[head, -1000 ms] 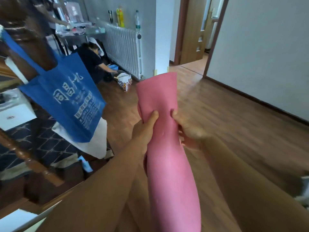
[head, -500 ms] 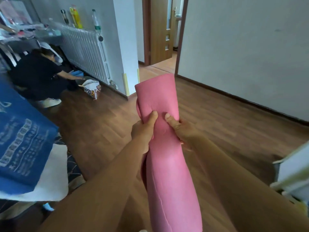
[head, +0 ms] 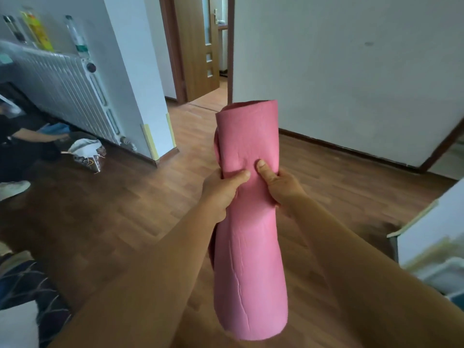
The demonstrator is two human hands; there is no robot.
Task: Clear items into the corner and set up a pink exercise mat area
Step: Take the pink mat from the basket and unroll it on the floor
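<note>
a room in a home: wood-look plank floor, plain white walls with dark skirting, a white ribbed radiator at the left with bottles stood on top, a brown inner door with small glass panes at top centre, a dark patterned rug at lower left, a crumpled bag on the floor near the radiator

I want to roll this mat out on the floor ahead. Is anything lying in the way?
Nothing visible: the floor ahead of the mat is bare. A bag lies off left by the radiator.
</note>
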